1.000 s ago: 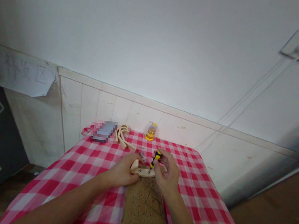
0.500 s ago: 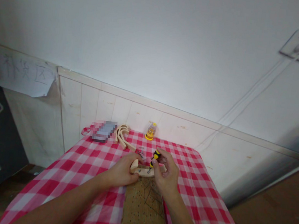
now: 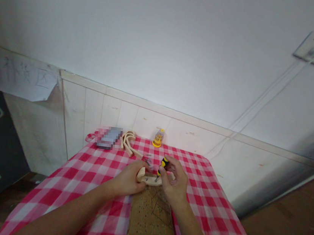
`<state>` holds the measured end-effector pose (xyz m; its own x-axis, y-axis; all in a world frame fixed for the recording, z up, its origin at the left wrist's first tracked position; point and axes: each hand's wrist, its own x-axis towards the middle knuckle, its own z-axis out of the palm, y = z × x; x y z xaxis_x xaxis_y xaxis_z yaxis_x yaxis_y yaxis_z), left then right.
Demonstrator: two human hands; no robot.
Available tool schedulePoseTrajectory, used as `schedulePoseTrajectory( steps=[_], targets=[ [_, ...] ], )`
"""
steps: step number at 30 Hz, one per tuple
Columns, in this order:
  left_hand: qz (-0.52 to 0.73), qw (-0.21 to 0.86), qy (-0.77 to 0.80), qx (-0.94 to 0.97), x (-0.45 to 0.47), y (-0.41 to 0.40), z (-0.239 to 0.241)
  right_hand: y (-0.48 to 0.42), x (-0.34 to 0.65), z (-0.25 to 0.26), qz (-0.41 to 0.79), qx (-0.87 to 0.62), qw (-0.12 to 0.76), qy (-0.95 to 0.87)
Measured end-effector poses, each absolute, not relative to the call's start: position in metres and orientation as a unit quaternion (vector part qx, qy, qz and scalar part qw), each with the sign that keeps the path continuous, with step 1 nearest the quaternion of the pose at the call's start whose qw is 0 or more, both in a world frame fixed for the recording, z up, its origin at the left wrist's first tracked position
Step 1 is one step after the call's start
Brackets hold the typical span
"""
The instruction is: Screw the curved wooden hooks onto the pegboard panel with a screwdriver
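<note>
My right hand [image 3: 176, 179] is closed around a black-and-yellow screwdriver [image 3: 164, 162], held tilted with its tip down at a screw [image 3: 155, 180]. That screw sits in a pale wooden piece [image 3: 150, 181] with raised ends, lying at the far end of a brown board [image 3: 151, 219] dotted with small holes. My left hand [image 3: 130, 179] grips the wooden piece at its left end, thumb on the near side. A second screw [image 3: 146, 179] shows in the wood close to my left thumb. The piece's right end is partly hidden by my right hand.
Curved wooden pieces [image 3: 127, 141] lie beyond my left hand, beside a blurred-out flat grey object [image 3: 110, 137]. Some small screws [image 3: 147, 159] are on the checked tablecloth [image 3: 86, 177]. A yellow-capped clear container [image 3: 158, 138] stands by the wall [image 3: 158, 56].
The hands, screwdriver and wooden piece hold almost the same places. No clear movement shows.
</note>
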<state>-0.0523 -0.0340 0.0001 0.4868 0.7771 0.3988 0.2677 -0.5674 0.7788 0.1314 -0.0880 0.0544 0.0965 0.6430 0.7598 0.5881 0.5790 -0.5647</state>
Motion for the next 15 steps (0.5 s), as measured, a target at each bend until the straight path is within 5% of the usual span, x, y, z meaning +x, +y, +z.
schedulePoseTrajectory(
  steps=[15],
  targets=[
    [0.389,0.328,0.326,0.796,-0.0519,-0.0352,0.0022,-0.0863,0.1318,0.0520,0.021,-0.459,0.586,-0.668]
  ],
)
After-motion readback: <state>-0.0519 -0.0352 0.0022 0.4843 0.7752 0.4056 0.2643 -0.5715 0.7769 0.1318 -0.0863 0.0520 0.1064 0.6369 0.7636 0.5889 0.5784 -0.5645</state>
